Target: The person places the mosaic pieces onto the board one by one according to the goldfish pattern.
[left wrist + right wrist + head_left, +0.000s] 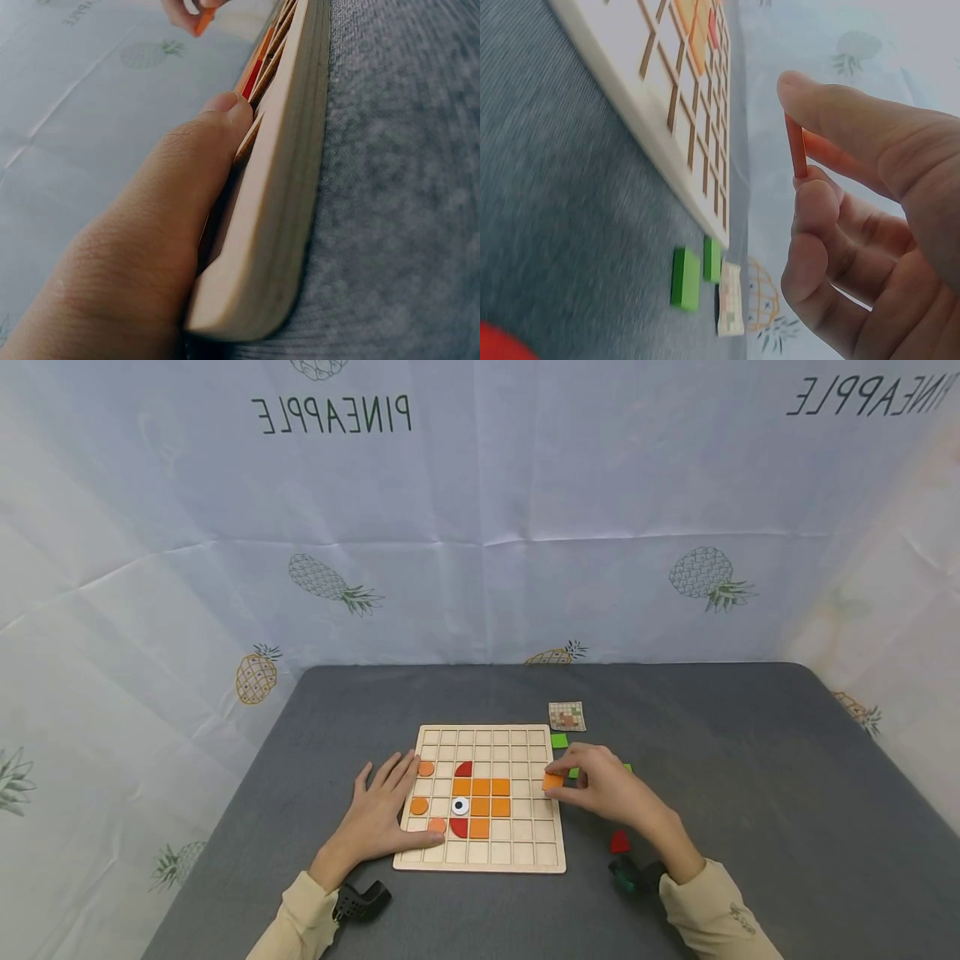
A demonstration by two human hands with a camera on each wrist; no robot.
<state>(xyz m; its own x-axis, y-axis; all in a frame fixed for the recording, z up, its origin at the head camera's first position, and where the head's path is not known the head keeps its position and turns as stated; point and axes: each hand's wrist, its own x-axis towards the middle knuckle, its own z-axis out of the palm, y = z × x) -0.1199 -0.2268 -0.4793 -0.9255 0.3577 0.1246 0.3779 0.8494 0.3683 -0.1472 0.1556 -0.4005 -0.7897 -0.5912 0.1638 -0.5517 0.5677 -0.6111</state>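
A square wooden grid board (527, 857) lies on the table. My left hand (381, 818) rests on its left edge with fingers spread, the thumb reaching over the lower left cells. Between thumb and fingertips my right hand (603, 785) pinches an orange square tile (552, 781), held above the board's right edge. In the right wrist view the tile (796, 146) is seen nearly edge-on. Several orange squares (480, 807) fill cells mid-board, beside a white eye disc (460, 806) and red rounded pieces (464, 769). Orange discs (426, 768) sit along the left side.
A small printed card (567, 717) lies beyond the board's upper right corner. Green tiles (559, 741) lie along the right side, some partly hidden by my right hand. A red piece (620, 842) is on the dark table (720, 718) near my right wrist.
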